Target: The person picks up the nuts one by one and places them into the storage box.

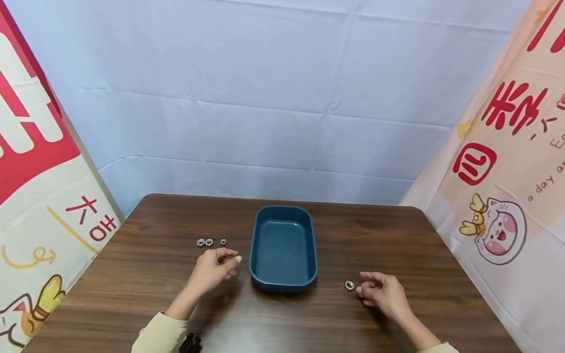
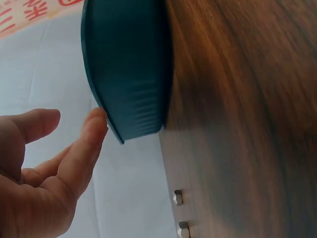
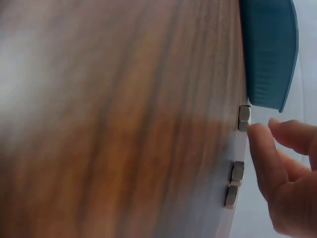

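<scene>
A blue rectangular tub (image 1: 284, 286) stands between the hands. My left hand (image 1: 216, 267) hovers left of it with loosely bent fingers, thumb and fingertips apart and nothing between them. Just beyond that hand are three metal hex nuts, two side by side and a smaller nut (image 1: 223, 241) nearer the tub. To the right of the tub, my right hand (image 1: 385, 293) has its fingertips close to a single nut (image 1: 349, 285). In the right wrist view its thumb and fingers are parted beside a nut (image 3: 244, 118), and two more nuts (image 3: 237, 173) lie further along the wood.
Everything stands on a dark wooden table (image 1: 362, 230) with rounded far corners. A pale cloth (image 1: 265, 98) hangs behind it. Printed cloths (image 1: 476, 235) flank the left and right sides. A small black object (image 1: 191, 342) shows by the left sleeve.
</scene>
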